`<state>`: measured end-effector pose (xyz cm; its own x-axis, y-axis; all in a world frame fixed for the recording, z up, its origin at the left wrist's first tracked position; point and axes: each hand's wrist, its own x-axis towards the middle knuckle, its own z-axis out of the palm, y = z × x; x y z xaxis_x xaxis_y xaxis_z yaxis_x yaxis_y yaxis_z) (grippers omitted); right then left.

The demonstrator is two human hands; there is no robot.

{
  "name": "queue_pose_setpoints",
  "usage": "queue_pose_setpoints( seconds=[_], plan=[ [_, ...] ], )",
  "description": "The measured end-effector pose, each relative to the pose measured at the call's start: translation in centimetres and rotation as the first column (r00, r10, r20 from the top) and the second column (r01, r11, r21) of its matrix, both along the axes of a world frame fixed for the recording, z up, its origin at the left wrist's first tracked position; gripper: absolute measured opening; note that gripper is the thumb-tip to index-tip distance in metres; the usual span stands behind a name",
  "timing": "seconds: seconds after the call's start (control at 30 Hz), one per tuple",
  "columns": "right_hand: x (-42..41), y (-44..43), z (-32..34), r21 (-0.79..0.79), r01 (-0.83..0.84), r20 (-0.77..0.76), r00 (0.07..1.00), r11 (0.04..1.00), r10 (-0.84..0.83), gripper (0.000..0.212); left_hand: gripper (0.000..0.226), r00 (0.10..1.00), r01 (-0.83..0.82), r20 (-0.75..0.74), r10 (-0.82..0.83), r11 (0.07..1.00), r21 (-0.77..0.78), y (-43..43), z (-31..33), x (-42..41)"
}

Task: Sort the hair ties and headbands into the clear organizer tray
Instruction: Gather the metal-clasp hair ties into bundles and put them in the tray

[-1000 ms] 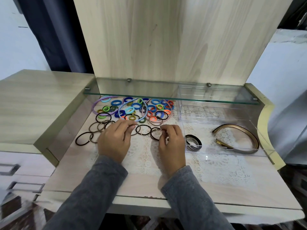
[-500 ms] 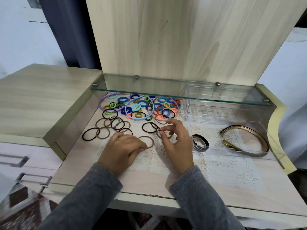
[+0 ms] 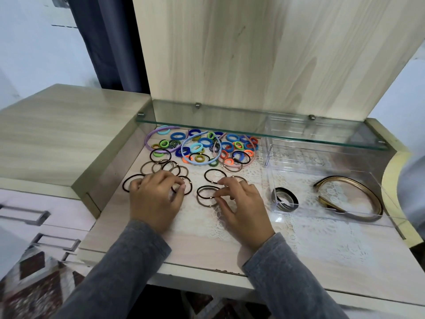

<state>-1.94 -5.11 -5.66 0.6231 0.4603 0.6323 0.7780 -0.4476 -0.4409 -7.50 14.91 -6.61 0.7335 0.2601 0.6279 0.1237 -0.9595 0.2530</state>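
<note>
Since half a second earlier, the left hand point(image 3: 156, 199) had slid toward 9 o'clock onto the thin ties point(image 3: 164, 168), its fingers point(image 3: 174, 179) curled narrow and apparently pinching one by its edge. The right hand point(image 3: 245, 204) had drawn a black tie over a brown one near the table's point(image 3: 333, 256) centre, fingers point(image 3: 230, 181) nipped on that pair point(image 3: 205, 196), probably to bunch like with like before carrying. The tray point(image 3: 305, 203) waited at 3 o'clock holding only a gold headband point(image 3: 340, 178) and coiled bands point(image 3: 285, 200); coloured ties point(image 3: 204, 141) lay unsorted at 12 o'clock.
</note>
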Motion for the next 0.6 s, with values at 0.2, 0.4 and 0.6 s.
queue_pose_setpoints(
  seconds=[0.2,0.4,0.6],
  plan=[
    [0.1,0.0,-0.2,-0.080,-0.021,-0.052,0.998,0.997,0.016,0.037,0.014,0.998,0.002,-0.055,-0.006,0.997,-0.074,0.1,-0.3,0.0],
    [-0.1,0.1,0.0,-0.023,0.021,-0.109,0.994,0.999,-0.024,0.022,0.009,0.999,0.013,-0.033,-0.015,0.997,-0.070,0.2,-0.4,0.2],
    [1.6,0.7,0.0,-0.045,0.378,-0.184,0.907,0.925,-0.380,0.023,0.013,0.999,-0.039,-0.013,0.039,0.999,0.012,-0.3,-0.4,0.3]
  ],
)
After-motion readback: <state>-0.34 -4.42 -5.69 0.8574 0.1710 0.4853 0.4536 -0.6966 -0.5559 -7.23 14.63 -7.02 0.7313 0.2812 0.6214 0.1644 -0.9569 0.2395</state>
